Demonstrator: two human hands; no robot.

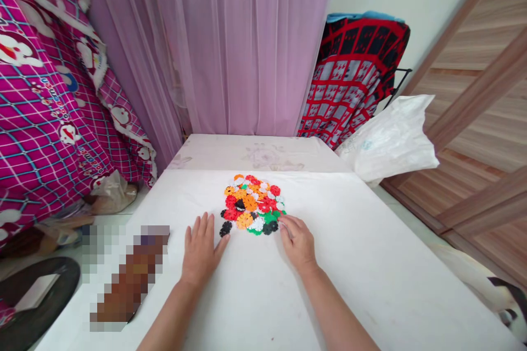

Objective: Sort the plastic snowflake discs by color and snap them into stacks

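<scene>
Bare forearms [335, 310] are lying over the near edge of the white-covered table [354, 252], and a heap of flat notched discs [250, 202] is sitting about midway between the left and right edges, toward the far one. The left hand [200, 247] is resting palm down, fingers nearly together and thumb spread, its tip just beside a black disc [225, 229] at the heap's near-left side. The right hand [297, 241] is holding its thumb and fingertips bunched at the heap's near-right side; whether they are pinching a disc, I cannot tell. Because the discs are overlapping loosely, a tug there could be dragging neighbours along, and a careless sweep of the left thumb could be knocking the black disc away from the others.
</scene>
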